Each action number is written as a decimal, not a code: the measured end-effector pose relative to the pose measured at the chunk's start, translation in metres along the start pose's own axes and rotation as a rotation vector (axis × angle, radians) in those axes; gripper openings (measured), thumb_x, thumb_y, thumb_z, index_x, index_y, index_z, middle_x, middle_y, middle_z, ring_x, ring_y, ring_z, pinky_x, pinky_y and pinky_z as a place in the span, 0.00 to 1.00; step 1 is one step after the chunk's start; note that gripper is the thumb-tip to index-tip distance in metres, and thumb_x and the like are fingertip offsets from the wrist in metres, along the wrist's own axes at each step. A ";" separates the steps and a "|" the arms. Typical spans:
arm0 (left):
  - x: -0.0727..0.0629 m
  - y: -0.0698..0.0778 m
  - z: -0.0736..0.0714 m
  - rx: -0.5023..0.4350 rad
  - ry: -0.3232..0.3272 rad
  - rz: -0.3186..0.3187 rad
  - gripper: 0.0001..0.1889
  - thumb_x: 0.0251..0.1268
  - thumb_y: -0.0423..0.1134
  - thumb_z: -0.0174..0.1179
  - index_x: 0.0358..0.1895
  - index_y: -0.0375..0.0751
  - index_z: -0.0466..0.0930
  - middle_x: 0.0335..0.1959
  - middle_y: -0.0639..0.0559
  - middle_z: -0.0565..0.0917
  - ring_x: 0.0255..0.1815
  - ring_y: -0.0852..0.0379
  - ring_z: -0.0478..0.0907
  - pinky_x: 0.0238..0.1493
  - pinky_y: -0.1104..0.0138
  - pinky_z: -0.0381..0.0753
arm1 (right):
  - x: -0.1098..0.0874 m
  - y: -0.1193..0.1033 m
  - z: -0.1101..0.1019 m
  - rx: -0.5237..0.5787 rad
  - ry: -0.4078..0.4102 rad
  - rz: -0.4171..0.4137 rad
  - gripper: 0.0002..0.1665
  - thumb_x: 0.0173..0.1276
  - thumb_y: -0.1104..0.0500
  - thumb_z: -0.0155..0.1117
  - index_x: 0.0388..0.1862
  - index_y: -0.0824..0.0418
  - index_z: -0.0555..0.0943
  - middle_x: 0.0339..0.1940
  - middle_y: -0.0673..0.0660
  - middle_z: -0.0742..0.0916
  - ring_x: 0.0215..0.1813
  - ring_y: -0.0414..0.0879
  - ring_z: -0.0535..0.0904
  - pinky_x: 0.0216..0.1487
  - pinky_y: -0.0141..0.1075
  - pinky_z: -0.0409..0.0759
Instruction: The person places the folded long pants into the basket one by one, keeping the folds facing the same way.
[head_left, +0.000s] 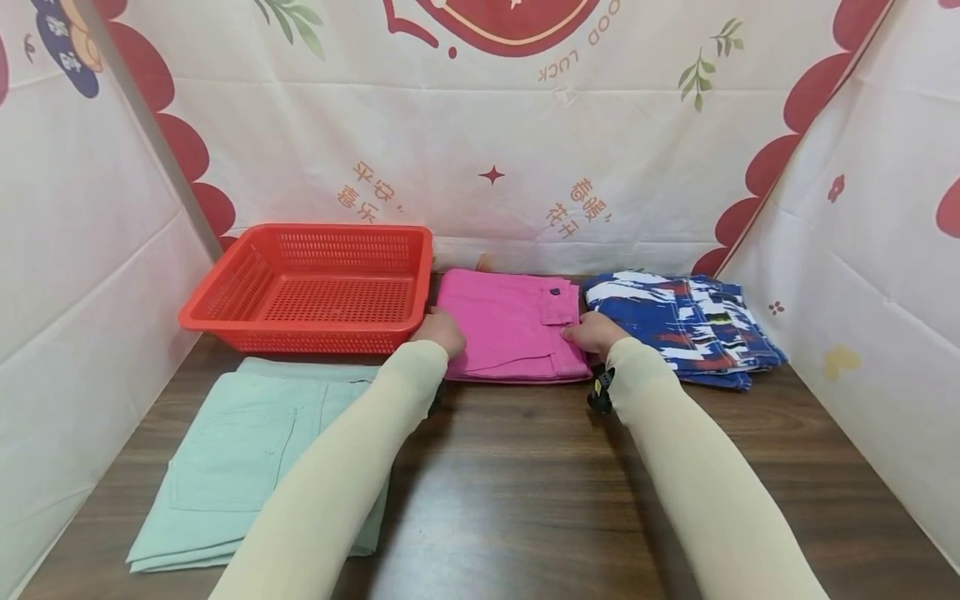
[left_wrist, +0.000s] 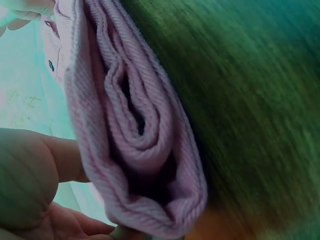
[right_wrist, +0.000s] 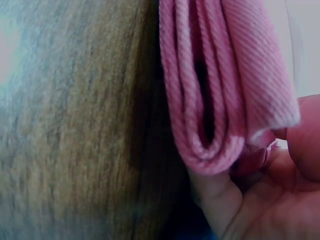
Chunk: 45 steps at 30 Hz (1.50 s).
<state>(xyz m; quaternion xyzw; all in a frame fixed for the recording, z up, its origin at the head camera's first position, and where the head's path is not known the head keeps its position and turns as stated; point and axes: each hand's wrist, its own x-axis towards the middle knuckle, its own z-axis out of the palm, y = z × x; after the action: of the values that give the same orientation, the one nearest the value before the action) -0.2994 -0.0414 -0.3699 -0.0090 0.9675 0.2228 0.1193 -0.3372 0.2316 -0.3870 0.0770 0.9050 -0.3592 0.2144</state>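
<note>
Folded pink trousers point(head_left: 498, 325), with a dark button at the waistband, lie at the back middle of the table. At their left side my left hand point(head_left: 441, 332) grips the edge; the left wrist view shows the thumb on one face of the folded layers point(left_wrist: 135, 130) and fingers round the other. My right hand point(head_left: 597, 333) holds the opposite side, its thumb over the top. In the right wrist view, a finger point(right_wrist: 215, 197) reaches beneath the stacked pink folds point(right_wrist: 205, 100).
A red plastic basket point(head_left: 315, 340) stands left of the trousers. Folded mint-green trousers point(head_left: 232, 450) lie in front of it, partly under my left sleeve. To the right is a folded blue, white and red patterned garment point(head_left: 675, 321). Printed cloth walls point(head_left: 487, 125) enclose the wooden table point(head_left: 517, 483).
</note>
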 end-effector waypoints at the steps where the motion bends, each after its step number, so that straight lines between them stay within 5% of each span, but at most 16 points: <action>1: 0.001 -0.001 0.000 0.003 0.009 0.011 0.37 0.71 0.39 0.51 0.73 0.18 0.47 0.63 0.29 0.73 0.53 0.45 0.77 0.52 0.58 0.78 | 0.000 0.000 0.000 0.000 -0.001 0.000 0.34 0.78 0.54 0.52 0.73 0.74 0.59 0.59 0.70 0.74 0.56 0.60 0.75 0.54 0.51 0.81; 6: 0.006 -0.005 0.001 -0.052 -0.002 0.021 0.15 0.69 0.36 0.53 0.50 0.28 0.81 0.53 0.36 0.80 0.38 0.49 0.77 0.38 0.62 0.78 | -0.001 -0.002 -0.001 -0.002 0.003 0.007 0.34 0.78 0.54 0.52 0.73 0.74 0.59 0.60 0.70 0.74 0.56 0.60 0.75 0.54 0.52 0.81; 11: 0.007 -0.008 0.003 -0.129 -0.027 -0.011 0.08 0.66 0.34 0.54 0.27 0.39 0.76 0.35 0.43 0.79 0.29 0.52 0.72 0.28 0.64 0.74 | -0.002 -0.003 -0.002 -0.035 0.010 0.010 0.34 0.78 0.53 0.52 0.73 0.73 0.59 0.60 0.69 0.74 0.56 0.60 0.74 0.55 0.52 0.80; 20: 0.007 -0.010 0.006 -0.147 -0.024 -0.013 0.05 0.65 0.34 0.55 0.33 0.35 0.77 0.41 0.41 0.77 0.32 0.51 0.73 0.30 0.64 0.74 | -0.001 0.000 -0.002 -0.071 0.016 0.014 0.36 0.78 0.52 0.52 0.74 0.73 0.58 0.61 0.70 0.74 0.55 0.61 0.73 0.56 0.52 0.78; 34: 0.005 -0.013 0.007 -0.256 -0.033 -0.055 0.10 0.62 0.38 0.60 0.25 0.41 0.71 0.28 0.46 0.74 0.27 0.53 0.71 0.27 0.65 0.71 | -0.002 0.000 0.001 -0.040 0.017 0.016 0.32 0.78 0.53 0.53 0.71 0.72 0.62 0.56 0.68 0.76 0.54 0.59 0.74 0.54 0.50 0.79; 45: 0.003 -0.014 0.005 -0.217 -0.070 -0.036 0.09 0.65 0.37 0.56 0.27 0.41 0.72 0.33 0.43 0.77 0.30 0.52 0.74 0.28 0.65 0.73 | -0.003 0.001 0.001 -0.030 0.016 -0.005 0.35 0.77 0.52 0.53 0.73 0.73 0.59 0.61 0.70 0.74 0.57 0.60 0.74 0.56 0.51 0.79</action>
<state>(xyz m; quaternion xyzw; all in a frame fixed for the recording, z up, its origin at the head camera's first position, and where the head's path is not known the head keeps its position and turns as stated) -0.3003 -0.0516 -0.3808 -0.0312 0.9326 0.3243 0.1555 -0.3335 0.2318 -0.3870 0.0747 0.9121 -0.3457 0.2073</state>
